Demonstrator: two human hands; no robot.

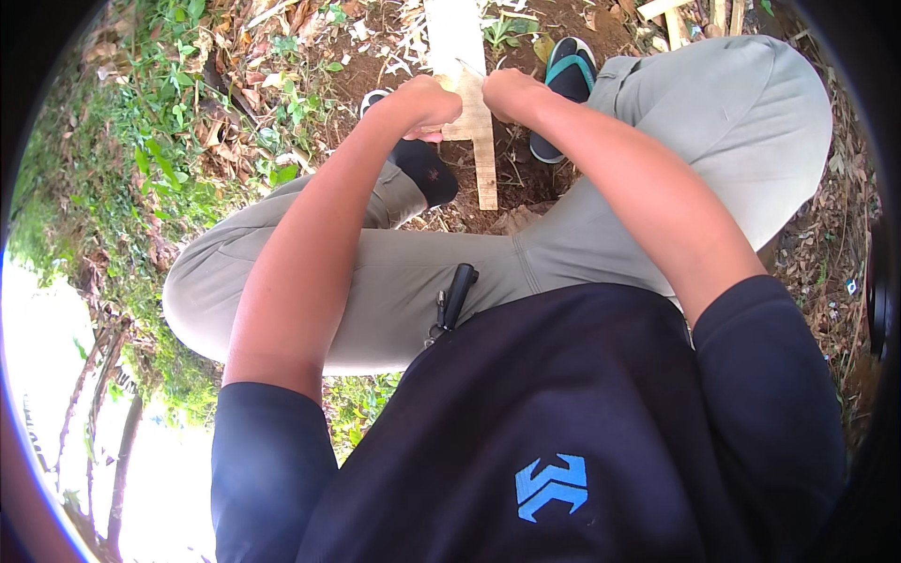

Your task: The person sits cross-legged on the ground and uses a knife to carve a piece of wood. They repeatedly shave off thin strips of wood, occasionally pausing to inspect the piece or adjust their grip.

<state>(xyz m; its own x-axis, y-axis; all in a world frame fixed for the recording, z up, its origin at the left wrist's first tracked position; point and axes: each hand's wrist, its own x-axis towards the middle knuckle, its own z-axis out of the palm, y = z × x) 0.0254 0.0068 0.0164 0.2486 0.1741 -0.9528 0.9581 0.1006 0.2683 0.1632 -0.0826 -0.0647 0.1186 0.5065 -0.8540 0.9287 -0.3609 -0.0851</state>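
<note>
A pale wooden board runs from the top edge of the view down between my feet, its near end narrowing to a strip. My left hand is closed at the board's left edge and seems to grip it, its fingers mostly turned from view. My right hand is closed beside the board's right edge. A thin grey sliver, perhaps a blade, slants over the board up to my right hand. What the right fingers hold is hidden.
My bent legs in khaki trousers flank the board. A black sandal with a teal strap is on my right foot. Brown soil with wood shavings lies around, green plants grow at left, and wood offcuts lie at upper right.
</note>
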